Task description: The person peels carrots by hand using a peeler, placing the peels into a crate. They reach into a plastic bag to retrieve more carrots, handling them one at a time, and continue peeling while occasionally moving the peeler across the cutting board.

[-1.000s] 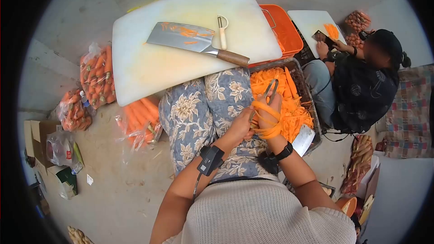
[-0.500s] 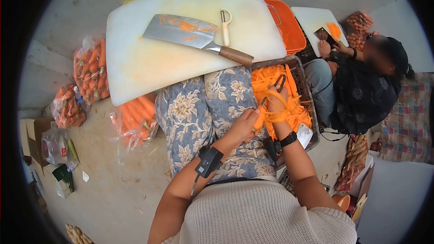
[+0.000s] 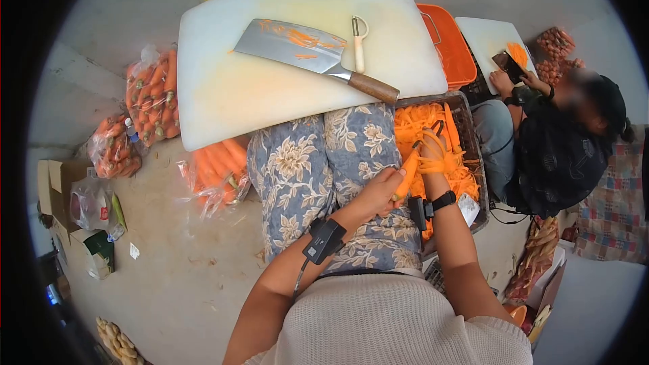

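My left hand [image 3: 384, 189], fingers closed, grips the thick end of a carrot [image 3: 407, 172]. My right hand [image 3: 431, 154] is just beyond it, closed around a dark-handled peeler [image 3: 439, 128]; the blade is hard to see. Long orange peel strips [image 3: 443, 161] drape over that hand and wrist. Both hands are near a dark crate [image 3: 478, 169] filled with carrot peelings [image 3: 463, 181]. On a large white cutting board [image 3: 223, 88] rest a cleaver [image 3: 294, 46] with orange shreds on its blade and a white-handled peeler [image 3: 359, 51].
Bags of carrots [image 3: 154, 94] line the left, with another open bag [image 3: 215, 170] below the board. An orange bin [image 3: 451, 47] stands behind the crate. At right a co-worker [image 3: 561, 142] holds a dark blade [image 3: 510, 66] over a smaller white board [image 3: 483, 32].
The view has shifted, so the scene sits further right. My right hand and peeler have moved slightly away from the carrot's near end; both hands keep their holds.
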A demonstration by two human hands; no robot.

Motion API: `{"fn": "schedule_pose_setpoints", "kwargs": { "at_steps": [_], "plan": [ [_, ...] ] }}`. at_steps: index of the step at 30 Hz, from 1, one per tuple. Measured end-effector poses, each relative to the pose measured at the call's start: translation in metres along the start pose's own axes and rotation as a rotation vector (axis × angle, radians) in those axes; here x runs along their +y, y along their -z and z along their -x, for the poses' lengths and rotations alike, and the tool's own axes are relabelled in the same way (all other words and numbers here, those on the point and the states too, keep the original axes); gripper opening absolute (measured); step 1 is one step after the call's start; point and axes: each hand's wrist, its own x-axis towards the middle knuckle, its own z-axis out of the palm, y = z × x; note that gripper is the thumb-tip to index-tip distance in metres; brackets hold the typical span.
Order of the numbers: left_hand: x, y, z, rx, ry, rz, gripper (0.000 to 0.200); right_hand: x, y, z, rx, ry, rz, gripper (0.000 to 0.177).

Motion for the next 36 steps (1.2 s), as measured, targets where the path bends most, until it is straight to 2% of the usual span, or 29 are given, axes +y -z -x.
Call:
{"fn": "schedule_pose_setpoints", "kwargs": {
  "at_steps": [3, 7, 9, 12, 15, 16, 18, 19, 21, 22, 24, 26, 29, 31, 32, 35, 36],
  "plan": [
    [0.0, 0.004, 0.002, -0.042, 0.006, -0.029, 0.033, 0.004, 0.004, -0.005, -0.002, -0.105, -0.187, 0.022],
    [0.001, 0.003, 0.006, -0.065, 0.005, -0.031, 0.033, 0.007, 0.006, -0.008, 0.0, -0.127, -0.199, 0.023],
    [0.001, 0.001, 0.008, -0.078, -0.013, -0.042, 0.032, 0.014, 0.008, -0.017, 0.048, -0.222, -0.04, 0.027],
    [0.001, 0.001, 0.012, -0.107, -0.036, -0.038, 0.032, 0.133, 0.023, -0.098, -0.151, -0.02, 0.056, 0.023],
    [-0.002, 0.007, 0.006, -0.132, -0.063, 0.01, 0.032, 0.008, 0.021, 0.008, 0.06, -0.415, -0.485, 0.021],
    [-0.004, 0.009, 0.003, -0.141, -0.083, 0.036, 0.033, 0.004, 0.021, 0.018, 0.061, -0.414, -0.484, 0.021],
    [-0.005, 0.005, 0.004, -0.122, -0.085, 0.034, 0.034, 0.0, 0.025, 0.035, -0.087, -0.237, -0.502, 0.02],
    [-0.004, 0.003, 0.005, -0.102, -0.091, 0.028, 0.035, -0.012, 0.028, 0.048, -0.081, -0.238, -0.505, 0.02],
    [-0.004, 0.002, 0.005, -0.085, -0.087, 0.02, 0.036, -0.038, 0.029, 0.075, -0.313, -0.053, -0.404, 0.022],
    [-0.005, 0.001, 0.006, -0.064, -0.086, 0.018, 0.036, -0.034, 0.023, 0.084, -0.311, -0.053, -0.406, 0.022],
    [-0.005, 0.0, 0.006, -0.037, -0.073, 0.042, 0.036, -0.028, 0.008, 0.099, -0.068, 0.332, -0.022, 0.024],
    [-0.004, 0.0, 0.006, -0.007, -0.06, 0.07, 0.037, -0.028, 0.002, 0.1, -0.04, 0.364, -0.016, 0.026],
    [-0.001, 0.0, 0.007, 0.039, -0.011, 0.066, 0.039, -0.032, -0.001, 0.096, -0.084, 0.237, -0.095, 0.027],
    [-0.003, 0.002, 0.004, 0.022, -0.015, 0.05, 0.042, -0.024, -0.001, 0.088, -0.029, 0.419, 0.065, 0.02],
    [-0.004, 0.003, 0.003, 0.019, -0.01, 0.052, 0.042, -0.019, -0.001, 0.083, -0.026, 0.416, 0.071, 0.02],
    [-0.005, 0.007, 0.001, -0.048, -0.048, 0.034, 0.041, -0.014, 0.0, 0.069, -0.029, 0.381, 0.047, 0.02],
    [-0.004, 0.006, 0.002, -0.046, -0.034, 0.015, 0.041, -0.019, 0.001, 0.066, -0.042, 0.268, -0.031, 0.022]
  ]
}}
